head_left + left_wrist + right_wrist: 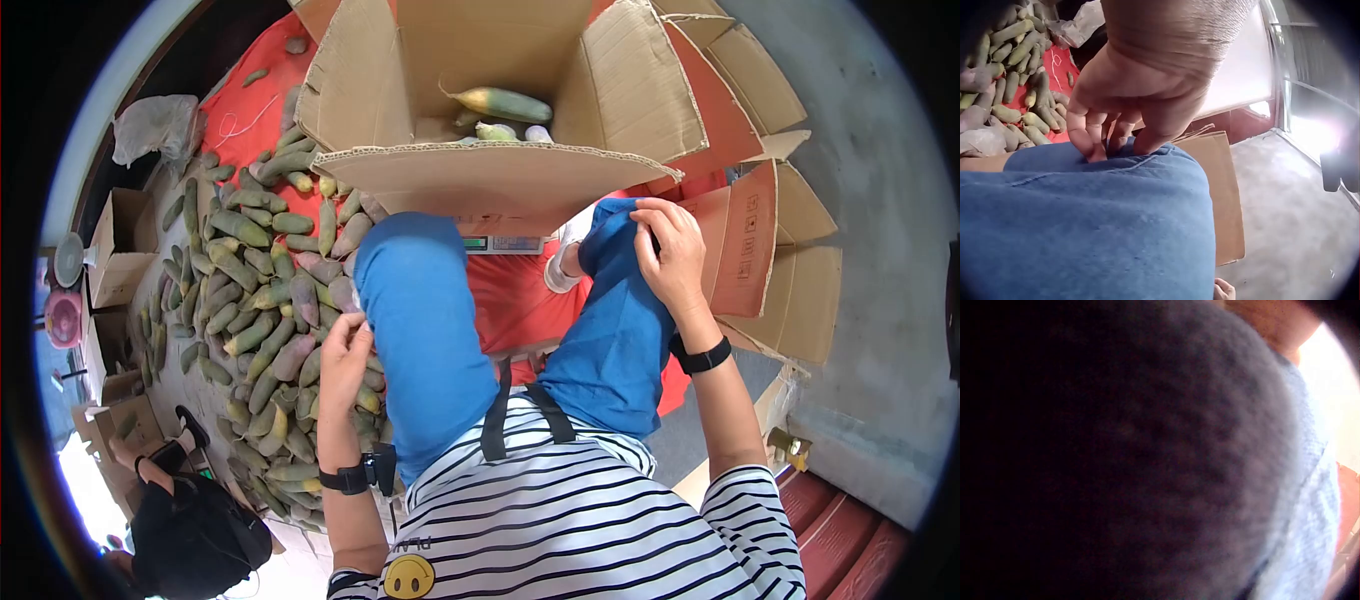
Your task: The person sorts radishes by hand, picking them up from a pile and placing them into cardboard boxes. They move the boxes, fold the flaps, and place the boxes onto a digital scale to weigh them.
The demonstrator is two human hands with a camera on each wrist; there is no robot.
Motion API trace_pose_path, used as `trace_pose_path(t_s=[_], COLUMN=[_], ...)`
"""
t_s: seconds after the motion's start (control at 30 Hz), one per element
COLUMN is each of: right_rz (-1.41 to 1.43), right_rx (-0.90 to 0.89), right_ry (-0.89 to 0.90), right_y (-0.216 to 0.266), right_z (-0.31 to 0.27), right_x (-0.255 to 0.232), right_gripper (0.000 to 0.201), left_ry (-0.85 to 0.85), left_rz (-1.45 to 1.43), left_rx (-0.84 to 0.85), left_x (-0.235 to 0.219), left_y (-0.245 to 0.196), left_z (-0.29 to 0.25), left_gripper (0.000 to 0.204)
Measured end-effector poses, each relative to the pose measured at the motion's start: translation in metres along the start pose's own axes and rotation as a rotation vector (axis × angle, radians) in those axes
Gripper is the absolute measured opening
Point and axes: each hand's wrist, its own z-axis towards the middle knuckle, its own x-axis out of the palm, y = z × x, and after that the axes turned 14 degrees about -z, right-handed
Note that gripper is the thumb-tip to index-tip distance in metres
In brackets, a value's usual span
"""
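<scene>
In the head view my left hand [345,365] is beside the left thigh of the blue trousers [415,300], fingertips against the cloth. The left wrist view shows bent fingers of this hand [1129,106] pinching a fold of the blue cloth [1104,219]. On the other knee, my right hand [672,245] grips the trouser cloth with curved fingers. A dark blur fills most of the right wrist view, with blue cloth [1310,519] along its right side. Beyond the knees stands an open cardboard box [480,185] with a green radish [505,104] and a few others inside.
A large heap of green radishes [265,330] covers the floor on the left. A scale [515,244] shows under the box. More open cartons [790,280] stand at the right, near a grey wall [870,250]. Another person in black [200,540] is at lower left.
</scene>
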Motion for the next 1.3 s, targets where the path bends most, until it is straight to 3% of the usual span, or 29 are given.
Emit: trace_pose_path(t_s=[0.13, 0.43, 0.5, 0.57, 0.63, 0.67, 0.77, 0.93, 1.03, 1.13, 1.17, 1.23, 1.3], right_rz=[0.020, 0.029, 0.018, 0.012, 0.035, 0.050, 0.001, -0.055, -0.110, -0.047, -0.043, -0.035, -0.034], right_rx=[0.013, 0.001, 0.006, 0.011, 0.030, 0.037, 0.004, -0.014, -0.025, -0.035, -0.027, 0.000, -0.001], right_ry=[0.006, -0.027, -0.017, 0.021, 0.031, 0.042, 0.092, 0.157, 0.171, 0.170, 0.157, 0.146, 0.125], right_y=[-0.001, -0.004, -0.006, -0.006, -0.009, -0.012, -0.015, -0.016, -0.010, 0.006, 0.009, 0.014, 0.020], right_z=[-0.002, -0.005, -0.006, -0.007, -0.009, -0.011, -0.011, -0.009, -0.004, 0.004, 0.008, 0.011, 0.014], right_x=[-0.003, -0.003, -0.002, -0.005, -0.005, -0.004, -0.006, -0.002, 0.000, 0.002, -0.001, 0.000, -0.001], right_gripper=[0.010, 0.010, 0.012, 0.013, 0.013, 0.014, 0.015, 0.015, 0.015, 0.014, 0.014, 0.014, 0.016], left_ry=[-0.025, -0.008, -0.095, -0.192, -0.247, -0.266, -0.292, -0.136, -0.125, -0.087, -0.062, -0.086, -0.081], left_rz=[0.106, 0.015, -0.022, 0.038, 0.654, 0.782, 0.887, 0.995, 1.004, 0.924, 0.924, 0.660, 0.495], left_rx=[0.056, 0.028, -0.075, -0.105, 0.077, -0.061, -0.185, -0.436, -0.523, -0.430, -0.398, -0.396, -0.226], left_x=[0.000, -0.008, -0.021, -0.055, -0.074, -0.080, -0.095, -0.095, -0.095, -0.099, -0.100, -0.089, -0.090], left_y=[-0.001, 0.026, 0.042, 0.087, 0.112, 0.119, 0.176, 0.248, 0.280, 0.300, 0.295, 0.256, 0.239], left_z=[-0.001, 0.001, 0.003, 0.003, -0.011, -0.020, -0.049, -0.081, -0.091, -0.084, -0.076, -0.056, -0.033], left_gripper=[0.018, 0.022, 0.024, 0.025, 0.027, 0.029, 0.028, 0.038, 0.038, 0.037, 0.037, 0.039, 0.037])
